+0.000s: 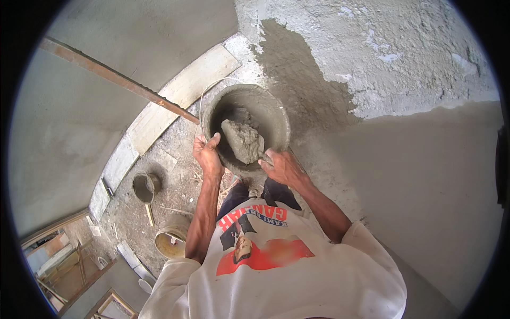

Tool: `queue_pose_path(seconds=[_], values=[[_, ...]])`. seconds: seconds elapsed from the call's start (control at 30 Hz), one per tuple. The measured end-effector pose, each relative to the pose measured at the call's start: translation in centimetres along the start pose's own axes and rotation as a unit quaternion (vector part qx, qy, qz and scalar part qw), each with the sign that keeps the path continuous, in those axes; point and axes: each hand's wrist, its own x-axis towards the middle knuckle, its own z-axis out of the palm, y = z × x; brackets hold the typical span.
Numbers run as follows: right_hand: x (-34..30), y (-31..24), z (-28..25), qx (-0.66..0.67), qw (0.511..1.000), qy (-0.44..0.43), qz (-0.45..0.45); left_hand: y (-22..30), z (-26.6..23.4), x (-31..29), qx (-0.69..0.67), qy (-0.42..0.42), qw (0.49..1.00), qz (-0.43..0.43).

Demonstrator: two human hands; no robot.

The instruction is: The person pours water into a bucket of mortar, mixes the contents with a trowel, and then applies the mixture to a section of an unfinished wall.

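In front of me is a round grey bucket [280, 111] caked with mortar, a thin wire handle [204, 94] lying along its far left edge. My left hand [207, 154] grips the near left rim, thumb over the edge. At the near right rim, my right hand [282, 168] is closed round the handle of a trowel [261, 144]. A thick lump of wet grey mortar [243, 141] rests on the trowel inside the bucket and hides most of its blade.
Wet plaster [300, 74] darkens part of the rough wall ahead. A long wooden batten [106, 72] slants in from the left towards the bucket. A small dark bucket [154, 183] and a beige pail [169, 229] stand on the littered floor at left, near pale boards [151, 127].
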Motion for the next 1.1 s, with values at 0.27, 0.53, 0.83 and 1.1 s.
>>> queue_pose_path(seconds=[0.27, 0.53, 0.83, 1.1], values=[[5.6, 3.1, 2.0, 0.175, 0.974, -0.094, -0.107, -3.7, -11.1, -2.1, 0.165, 0.269, 0.947, -0.057], [16.5, 21.7, -10.2, 0.452, 0.839, -0.202, 0.228, -3.7, -12.4, -3.5, 0.204, 0.369, 0.904, -0.077], [-1.2, 12.8, -18.0, 0.304, 0.885, 0.289, 0.201, -6.4, -14.5, -2.0, 0.201, 0.218, 0.954, -0.054], [-2.9, 4.9, -2.1, 0.033, 0.982, 0.188, 0.014, -0.3, 0.7, 2.5, 0.140, -0.071, 0.985, -0.066]])
